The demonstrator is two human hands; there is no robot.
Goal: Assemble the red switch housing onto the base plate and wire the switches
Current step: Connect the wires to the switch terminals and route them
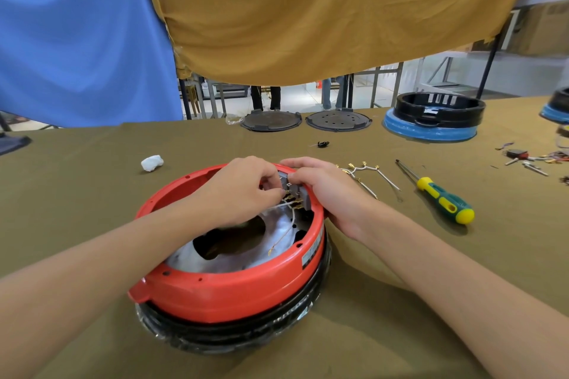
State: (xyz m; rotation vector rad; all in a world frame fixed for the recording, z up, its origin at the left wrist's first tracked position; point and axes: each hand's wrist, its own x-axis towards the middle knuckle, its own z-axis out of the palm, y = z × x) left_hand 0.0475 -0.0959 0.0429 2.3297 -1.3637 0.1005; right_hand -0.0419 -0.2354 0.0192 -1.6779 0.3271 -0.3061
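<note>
Red housing (234,289) open side up; left hand (243,191) pinches wire (288,203), right hand (326,191) grips switch block (300,191).

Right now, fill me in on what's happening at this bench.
A person is wiring switches inside a red housing that sits on a black base. The left hand pinches a white wire at the grey switch block by the far rim, while the right hand steadies that block. Spare wires and a screwdriver lie to the right on the table.
</note>
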